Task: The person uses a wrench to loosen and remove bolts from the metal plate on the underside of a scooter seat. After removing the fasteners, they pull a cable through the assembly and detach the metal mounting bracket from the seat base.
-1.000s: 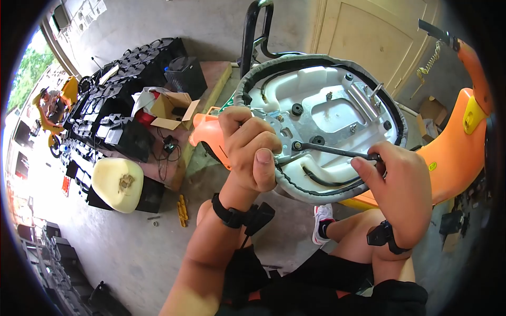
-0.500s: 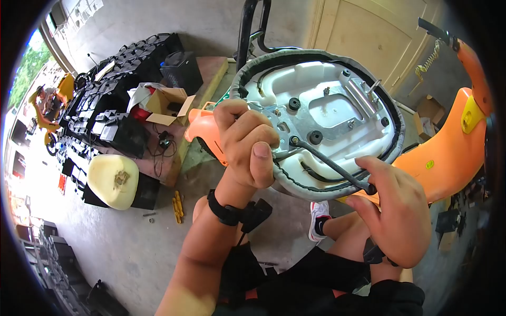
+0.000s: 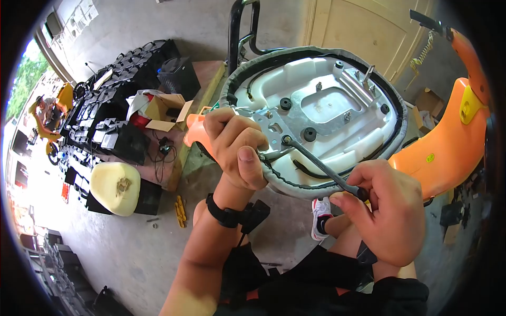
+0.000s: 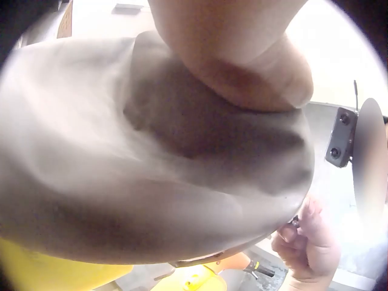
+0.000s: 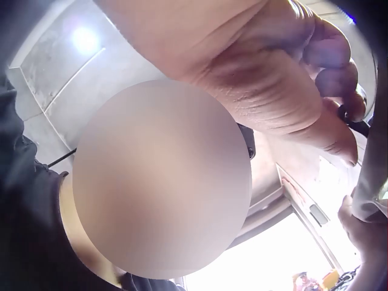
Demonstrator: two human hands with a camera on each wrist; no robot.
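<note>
In the head view an upturned seat (image 3: 247, 67) shows its white underside and a metal plate (image 3: 311, 95). The left hand (image 3: 238, 150) grips the seat's rim at the near left. A dark wrench (image 3: 322, 167) has its head on a bolt in the plate's near corner and slants down to the right. The right hand (image 3: 387, 210) pinches its handle end between thumb and fingers. From the left wrist, the seat's grey cover (image 4: 151, 182) fills much of the view, with the right hand (image 4: 309, 251) beyond it. The right wrist view shows the right hand (image 5: 267, 85) at the dark handle (image 5: 359, 125).
Orange bodywork (image 3: 437, 163) stands at right. Black batteries (image 3: 118, 79), an open carton (image 3: 167, 110) and a wooden platform (image 3: 211, 84) are at left. A cream foam pad (image 3: 113, 189) lies nearby; a yellow tool (image 3: 180, 210) is on the floor. Another person (image 3: 45, 111) is far left.
The wrench handle has swung from nearly level to a downward slant, its head staying at the bolt. The right hand has moved down with it. The left hand keeps its grip on the rim.
</note>
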